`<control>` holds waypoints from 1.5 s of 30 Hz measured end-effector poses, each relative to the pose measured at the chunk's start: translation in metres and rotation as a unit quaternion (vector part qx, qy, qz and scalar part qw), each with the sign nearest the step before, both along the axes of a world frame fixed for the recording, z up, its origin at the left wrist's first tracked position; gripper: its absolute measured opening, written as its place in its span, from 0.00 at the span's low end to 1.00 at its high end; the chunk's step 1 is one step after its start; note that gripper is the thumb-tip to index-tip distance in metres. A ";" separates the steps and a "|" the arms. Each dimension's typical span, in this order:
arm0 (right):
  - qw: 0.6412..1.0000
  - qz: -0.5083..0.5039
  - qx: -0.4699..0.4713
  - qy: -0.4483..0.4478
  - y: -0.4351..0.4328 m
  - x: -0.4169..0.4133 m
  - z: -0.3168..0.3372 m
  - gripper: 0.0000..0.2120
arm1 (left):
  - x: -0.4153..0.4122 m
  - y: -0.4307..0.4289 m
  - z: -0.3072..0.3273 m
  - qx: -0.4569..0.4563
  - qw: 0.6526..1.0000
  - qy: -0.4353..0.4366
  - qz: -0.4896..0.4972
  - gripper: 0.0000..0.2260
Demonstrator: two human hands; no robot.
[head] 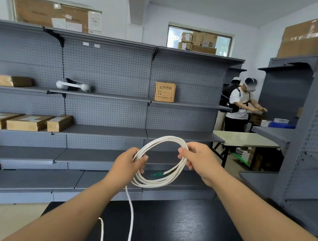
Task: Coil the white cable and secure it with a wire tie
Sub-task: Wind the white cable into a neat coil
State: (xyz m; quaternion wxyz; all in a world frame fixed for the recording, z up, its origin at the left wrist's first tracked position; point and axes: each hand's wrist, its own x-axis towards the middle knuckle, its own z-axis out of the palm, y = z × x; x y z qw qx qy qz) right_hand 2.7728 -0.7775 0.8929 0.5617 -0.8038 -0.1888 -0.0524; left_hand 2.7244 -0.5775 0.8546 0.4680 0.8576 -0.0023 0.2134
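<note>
White cable (168,180) hangs in several loops above the black table (184,227), left hand (130,163) gripping one side, right hand (199,157) pinching the other; a loose tail drops toward the table.

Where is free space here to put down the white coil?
The black table is bare right of the white cable's hanging tail. The grey shelf is bare right of the three brown boxes. Its left end is crowded.

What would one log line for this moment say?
stage: coiling | left hand: grips white cable coil | right hand: grips coil's opposite side | loose tail: hangs down
</note>
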 end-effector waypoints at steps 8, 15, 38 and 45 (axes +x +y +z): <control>0.999 -0.003 -0.025 0.046 -0.005 0.003 -0.005 0.05 | 0.001 -0.005 0.004 0.072 0.997 -0.030 0.028 0.10; 0.967 -0.015 -0.252 -0.040 -0.003 0.003 -0.001 0.02 | 0.002 -0.004 0.013 0.291 0.955 -0.034 0.040 0.09; 0.971 -0.007 -0.229 -0.072 -0.001 -0.004 -0.001 0.09 | -0.004 -0.002 0.014 0.049 0.998 0.021 -0.012 0.06; 0.958 -0.015 -0.277 -0.069 -0.001 -0.001 -0.008 0.09 | -0.001 -0.004 0.019 0.177 0.984 -0.002 0.012 0.09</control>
